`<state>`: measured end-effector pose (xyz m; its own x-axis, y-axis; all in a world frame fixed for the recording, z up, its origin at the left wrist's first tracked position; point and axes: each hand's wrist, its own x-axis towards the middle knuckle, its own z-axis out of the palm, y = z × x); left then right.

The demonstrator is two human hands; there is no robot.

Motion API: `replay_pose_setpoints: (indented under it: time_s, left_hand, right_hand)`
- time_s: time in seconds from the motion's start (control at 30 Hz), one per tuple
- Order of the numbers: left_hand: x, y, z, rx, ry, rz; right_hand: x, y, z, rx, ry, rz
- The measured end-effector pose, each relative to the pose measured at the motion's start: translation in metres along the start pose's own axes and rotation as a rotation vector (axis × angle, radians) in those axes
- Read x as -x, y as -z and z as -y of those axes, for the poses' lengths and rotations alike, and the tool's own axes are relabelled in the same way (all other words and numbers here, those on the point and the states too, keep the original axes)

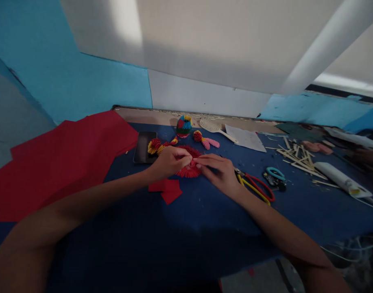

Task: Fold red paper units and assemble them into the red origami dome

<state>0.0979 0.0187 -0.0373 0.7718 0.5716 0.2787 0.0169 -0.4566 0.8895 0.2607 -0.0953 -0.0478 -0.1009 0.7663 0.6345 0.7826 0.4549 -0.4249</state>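
Observation:
My left hand point(173, 161) and my right hand point(216, 167) meet at the middle of the table, fingertips pinched together on a small red paper piece point(193, 162). Its exact folds are too small to make out. Beneath and behind the fingers lies a heap of folded red paper pieces point(188, 172), partly hidden by both hands. Flat red paper slips point(167, 189) rest just in front of my left hand. Behind it are red-and-yellow folded paper parts point(155, 145), beside a dark tray-like rectangular object point(142, 148).
Large red sheets point(73, 154) cover the left side. At the back stand a multicoloured paper ball point(184, 125), a pink-and-red paper figure point(207, 140) and a pale hairbrush point(215, 127). Right are pliers point(256, 185), teal-handled cutters point(275, 175), wooden sticks point(297, 158) and a white glue gun point(341, 179).

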Motion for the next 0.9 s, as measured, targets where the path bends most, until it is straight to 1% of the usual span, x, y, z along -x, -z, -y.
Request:
replay_pose_setpoints:
  time_s: [0.07, 0.13, 0.2, 0.27, 0.4, 0.47, 0.53, 0.67, 0.77, 0.9]
  left_hand:
    - [0.000, 0.000, 0.000, -0.011, -0.018, 0.041]
    - [0.000, 0.000, -0.002, 0.023, 0.000, 0.122]
    - [0.000, 0.001, -0.006, 0.036, 0.017, 0.195]
    - [-0.001, 0.001, -0.009, 0.006, 0.017, 0.226]
    - [0.001, -0.002, -0.007, -0.073, -0.007, 0.228]
    - [0.003, -0.003, -0.006, -0.108, -0.015, 0.211]
    - [0.005, -0.005, -0.006, -0.158, -0.045, 0.190]
    - [0.007, -0.004, -0.006, -0.287, -0.181, 0.204]
    - [0.006, -0.003, -0.004, -0.409, -0.290, 0.164]
    - [0.005, -0.002, 0.000, -0.514, -0.330, 0.134]
  right_hand:
    - [0.000, -0.001, -0.003, -0.112, -0.085, -0.026]
    - [0.000, -0.002, -0.006, -0.184, -0.128, -0.048]
    - [-0.001, -0.002, -0.006, -0.214, -0.121, -0.063]
    - [-0.001, -0.001, -0.005, -0.208, -0.103, -0.078]
    - [-0.001, 0.001, -0.003, -0.110, -0.022, -0.100]
    - [-0.001, 0.001, -0.004, -0.041, 0.020, -0.142]
    - [-0.001, 0.001, -0.005, -0.007, 0.020, -0.169]
    - [-0.001, 0.002, -0.008, -0.055, -0.055, -0.110]
    - [0.000, 0.003, -0.011, -0.051, -0.066, -0.097]
    - [0.001, 0.004, -0.014, -0.029, -0.022, -0.061]
